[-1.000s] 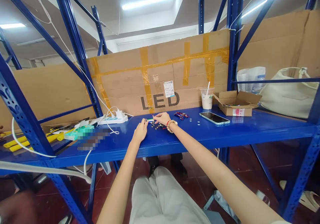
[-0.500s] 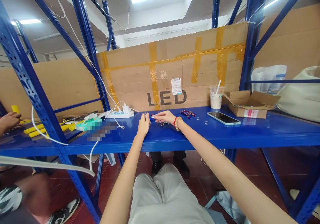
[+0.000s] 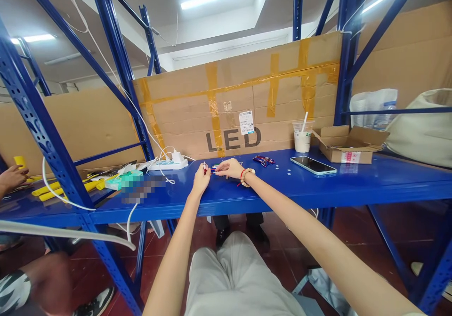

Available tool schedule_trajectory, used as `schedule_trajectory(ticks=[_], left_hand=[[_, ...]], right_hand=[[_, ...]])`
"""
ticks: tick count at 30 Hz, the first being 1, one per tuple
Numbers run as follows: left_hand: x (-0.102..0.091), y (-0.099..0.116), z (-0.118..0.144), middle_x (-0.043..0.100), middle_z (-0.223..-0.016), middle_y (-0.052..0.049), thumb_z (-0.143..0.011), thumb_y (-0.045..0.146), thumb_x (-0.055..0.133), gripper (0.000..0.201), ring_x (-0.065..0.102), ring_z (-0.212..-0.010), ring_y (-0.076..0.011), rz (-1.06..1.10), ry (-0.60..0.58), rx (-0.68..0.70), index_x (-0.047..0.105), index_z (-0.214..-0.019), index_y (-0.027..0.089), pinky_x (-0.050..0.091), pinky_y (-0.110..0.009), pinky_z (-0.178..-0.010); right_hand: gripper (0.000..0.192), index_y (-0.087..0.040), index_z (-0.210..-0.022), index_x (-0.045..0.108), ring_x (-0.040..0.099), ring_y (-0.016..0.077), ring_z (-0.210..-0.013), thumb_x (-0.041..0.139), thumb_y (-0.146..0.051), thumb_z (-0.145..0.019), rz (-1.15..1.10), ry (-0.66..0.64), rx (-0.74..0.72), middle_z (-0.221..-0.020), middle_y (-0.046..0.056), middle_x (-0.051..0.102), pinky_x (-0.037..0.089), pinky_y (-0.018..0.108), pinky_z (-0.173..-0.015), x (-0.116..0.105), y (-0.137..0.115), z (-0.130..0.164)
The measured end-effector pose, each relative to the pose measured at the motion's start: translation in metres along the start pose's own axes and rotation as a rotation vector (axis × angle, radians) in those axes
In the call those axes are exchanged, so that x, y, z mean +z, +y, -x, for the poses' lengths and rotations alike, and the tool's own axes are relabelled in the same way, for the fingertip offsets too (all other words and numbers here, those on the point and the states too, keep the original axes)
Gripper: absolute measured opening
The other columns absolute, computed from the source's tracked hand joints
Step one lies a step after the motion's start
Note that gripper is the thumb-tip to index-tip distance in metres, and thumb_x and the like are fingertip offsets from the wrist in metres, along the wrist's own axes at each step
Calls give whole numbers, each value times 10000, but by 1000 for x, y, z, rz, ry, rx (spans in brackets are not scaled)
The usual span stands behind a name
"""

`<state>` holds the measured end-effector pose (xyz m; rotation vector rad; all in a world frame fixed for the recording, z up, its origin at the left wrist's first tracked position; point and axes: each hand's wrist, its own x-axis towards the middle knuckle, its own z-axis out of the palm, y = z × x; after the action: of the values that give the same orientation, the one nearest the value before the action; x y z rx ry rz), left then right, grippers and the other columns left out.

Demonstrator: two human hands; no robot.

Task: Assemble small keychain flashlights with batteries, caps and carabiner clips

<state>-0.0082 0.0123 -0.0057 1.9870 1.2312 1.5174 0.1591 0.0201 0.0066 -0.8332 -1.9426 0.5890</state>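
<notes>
1. A person sits at a blue metal shelf (image 3: 282, 191) used as a workbench, both bare arms stretched forward over it.
2. The left hand (image 3: 200, 182) is closed, pinching a small upright part with a red tip (image 3: 204, 167) between thumb and fingers, just above the shelf.
3. The right hand (image 3: 231, 168), with a bead bracelet (image 3: 245, 177) on its wrist, is pinched around a thin part too small to make out, pointing toward the left hand; the two hands are almost touching.
4. Small loose pieces (image 3: 263, 160) lie on the shelf just right of the hands.
5. Further right lie a phone (image 3: 313, 165), a plastic cup with a straw (image 3: 302, 138) and an open cardboard box (image 3: 348, 143).
6. To the left sits a white power strip (image 3: 168, 164).
7. Behind everything stands a taped cardboard sheet marked LED (image 3: 233, 104).
8. At the far left, another person's hand (image 3: 10, 177) rests near yellow tools (image 3: 49, 190).
</notes>
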Motion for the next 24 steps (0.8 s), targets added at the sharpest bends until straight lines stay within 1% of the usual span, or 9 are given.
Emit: schedule_trajectory(ticks=[3,6,8,10,12,14,16,20,24], left_hand=[[-2,3,1,418,-606,50,-771,221,434,129,430,-573,-99,-52,16,5,355,-671,202,370,-235,-623],[-3,6,3,422,-610,49,-775,231,421,142,416,-565,-99,-116,10,16,334,-665,204,359,-235,-609],[-4,8,4,424,-605,49,-773,218,413,130,410,-552,-100,-166,4,27,333,-671,207,351,-235,-597],[-4,9,5,427,-603,48,-770,199,406,100,413,-542,-102,-209,-9,45,348,-689,209,347,-236,-588],[-4,9,5,438,-610,44,-775,192,397,78,424,-541,-104,-237,-27,66,358,-709,210,347,-238,-583],[-4,7,5,452,-624,39,-785,198,392,75,439,-550,-108,-252,-38,85,357,-720,210,350,-241,-586],[-4,6,5,462,-637,36,-792,209,391,84,450,-563,-112,-255,-37,97,351,-718,210,352,-245,-593],[-4,3,3,447,-633,42,-789,225,399,98,439,-558,-110,-230,-30,104,343,-710,210,350,-246,-596],[-4,1,3,421,-615,52,-777,212,409,103,412,-542,-98,-174,-46,106,332,-709,208,349,-235,-578]], right_hand=[[269,-128,-836,708,637,167,-745,729,-307,-636,106,-2,-33,-811,80,695,517,269,-690,2,-4,-1],[375,-133,-991,673,635,165,-757,725,-292,-655,172,-11,0,-836,83,692,504,262,-677,3,-9,-1],[381,-146,-1033,660,633,168,-760,710,-278,-680,225,-27,11,-850,84,690,491,266,-679,3,-13,0],[305,-174,-1022,668,624,182,-814,666,-280,-735,384,-73,-25,-917,84,679,470,274,-702,4,-17,2],[248,-198,-1027,665,599,201,-908,590,-287,-808,604,-124,-97,-1019,88,650,445,277,-721,5,-22,5],[261,-204,-1071,640,580,207,-950,517,-295,-860,772,-161,-147,-1070,94,620,429,269,-711,7,-26,7],[293,-195,-1103,617,583,202,-921,459,-318,-890,861,-191,-160,-1053,99,612,419,259,-679,9,-30,8],[322,-159,-1070,617,579,201,-886,387,-327,-918,931,-241,-177,-1007,100,608,402,259,-649,10,-31,9],[297,-175,-1105,590,568,176,-868,391,-293,-920,888,-263,-185,-1007,90,608,373,238,-628,10,-30,7]])
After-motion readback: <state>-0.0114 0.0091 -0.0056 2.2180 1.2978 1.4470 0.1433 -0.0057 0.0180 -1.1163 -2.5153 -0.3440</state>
